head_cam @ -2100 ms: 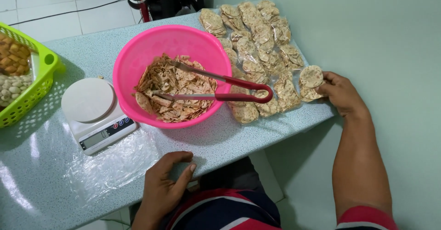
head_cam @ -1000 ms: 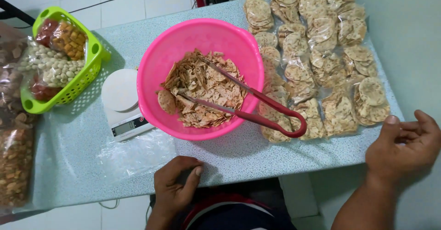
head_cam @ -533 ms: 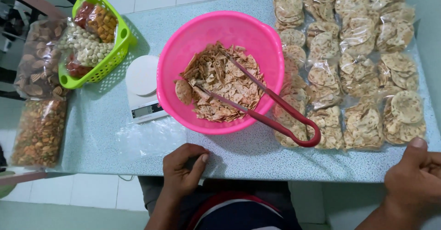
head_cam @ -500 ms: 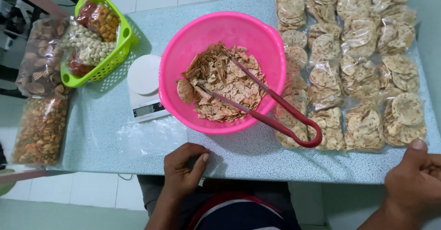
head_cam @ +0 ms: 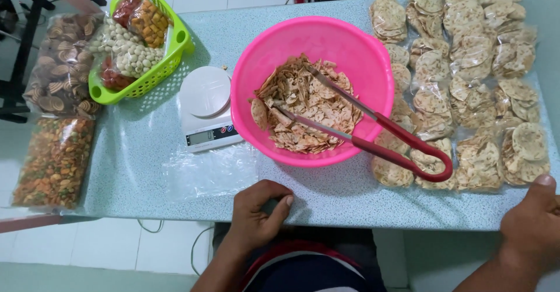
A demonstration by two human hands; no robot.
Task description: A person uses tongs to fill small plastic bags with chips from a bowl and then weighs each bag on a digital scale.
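- Left hand (head_cam: 256, 210): rests at the near edge of the table (head_cam: 146, 152), at 6 o'clock from the pink bowl (head_cam: 274, 53). Fingers are curled loosely with the tips on the tabletop; the hand holds nothing. Its pose matches the earlier frames.
- Right hand (head_cam: 534, 216): sits at the table's near right corner, at 4 o'clock from the bowl. The thumb points up beside the closest bag of crackers; nothing is gripped. Two seconds ago this hand was touching a bag at the far right of the pile; it is now off the bags and back at the table edge.
- Bags of crackers (head_cam: 466, 88): clear packs laid in rows at 3 o'clock from the bowl.
- Tongs (head_cam: 402, 146): red-handled, lying across the bowl rim. The metal tips rest in the loose crackers (head_cam: 303, 105); the handle loop overhangs the bags at 4 o'clock. No hand touches them.
- Kitchen scale (head_cam: 207, 108): white, just beside the bowl at 9 o'clock.
- Clear plastic sheet (head_cam: 210, 172): flat on the table, at 6 o'clock from the scale.
- Green basket (head_cam: 175, 50): holds bagged snacks, at 10 o'clock from the scale.
- View change: more of the table's left end shows now, including two large snack bags (head_cam: 55, 158) at its edge.
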